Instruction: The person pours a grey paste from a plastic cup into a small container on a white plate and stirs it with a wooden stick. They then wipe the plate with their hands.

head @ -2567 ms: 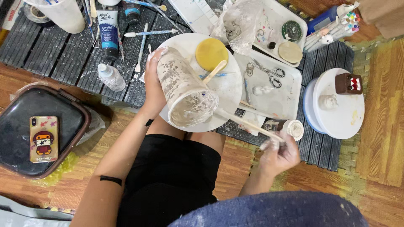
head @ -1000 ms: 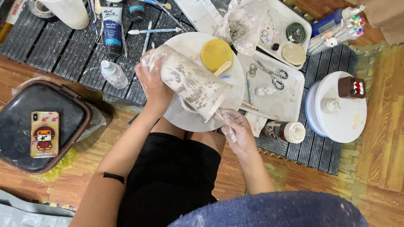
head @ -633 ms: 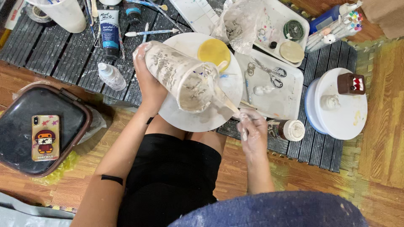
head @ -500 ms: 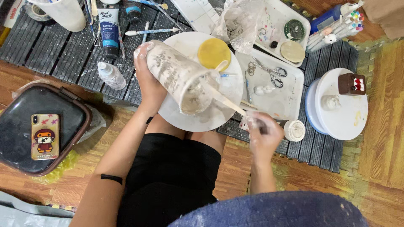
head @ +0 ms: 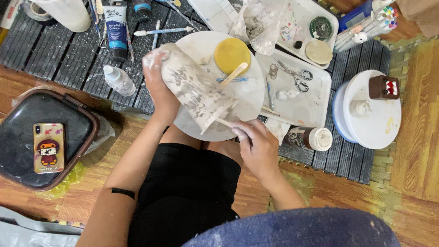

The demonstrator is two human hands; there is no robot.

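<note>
At far left a phone in a yellow cartoon case (head: 48, 147) lies on a black square tray with a brown rim (head: 18, 119), and a small clear plastic squeeze bottle (head: 118, 80) rests on the dark slatted mat (head: 59, 59). Next, our left hand (head: 157, 84) wraps around the closed end of a clear, clay-smeared plastic cup (head: 194, 89), fingers curled tight on it. The cup is held tilted above the round white board (head: 249, 98); its long axis runs from upper left down to lower right, open mouth toward our right hand (head: 258, 146). That hand's fingers pinch a thin wooden stick (head: 224, 122) at the cup's rim. We judge the cup light, thin-walled, easily crushed and slick with clay, so it is best gripped around its stiffer base. Farther right stands a white turntable (head: 372, 123).
</note>
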